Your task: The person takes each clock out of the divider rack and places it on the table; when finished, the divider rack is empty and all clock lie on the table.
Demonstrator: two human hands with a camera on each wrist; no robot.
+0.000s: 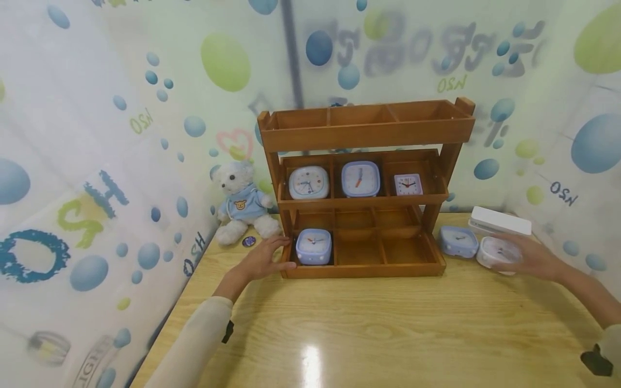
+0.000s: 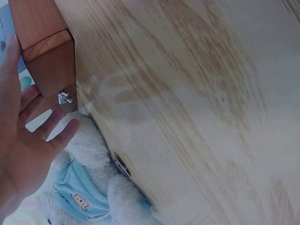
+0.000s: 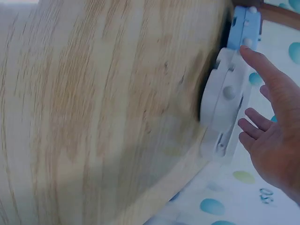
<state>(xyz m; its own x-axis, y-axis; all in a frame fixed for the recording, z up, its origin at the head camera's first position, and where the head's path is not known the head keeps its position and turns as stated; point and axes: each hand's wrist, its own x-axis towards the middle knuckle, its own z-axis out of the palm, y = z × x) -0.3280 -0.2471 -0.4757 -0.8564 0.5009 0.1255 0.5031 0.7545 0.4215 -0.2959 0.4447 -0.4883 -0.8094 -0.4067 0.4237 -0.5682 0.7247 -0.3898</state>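
Observation:
At the lower left corner of a brown wooden shelf rack [image 1: 364, 272], my left hand [image 1: 262, 258] rests with its thumb along the front edge and its fingers at the side. The left wrist view shows those fingers fairly straight beside the rack's end [image 2: 51, 65]. A blue alarm clock [image 1: 314, 247] stands in the bottom left compartment, near the thumb. Over on the right, my right hand [image 1: 531, 256] is spread at a white alarm clock [image 1: 495, 252]. In the right wrist view, the thumb is by the white clock [image 3: 225, 91], fingers loosely extended; contact is unclear.
A blue alarm clock [image 1: 458, 241] stands between the rack and the white clock. Behind is a white box [image 1: 501, 220]. The middle tier holds a white clock [image 1: 309, 182], a blue clock [image 1: 360, 179] and a small square clock [image 1: 408, 185]. A teddy bear [image 1: 245, 207] sits left, near a round badge [image 1: 249, 241].

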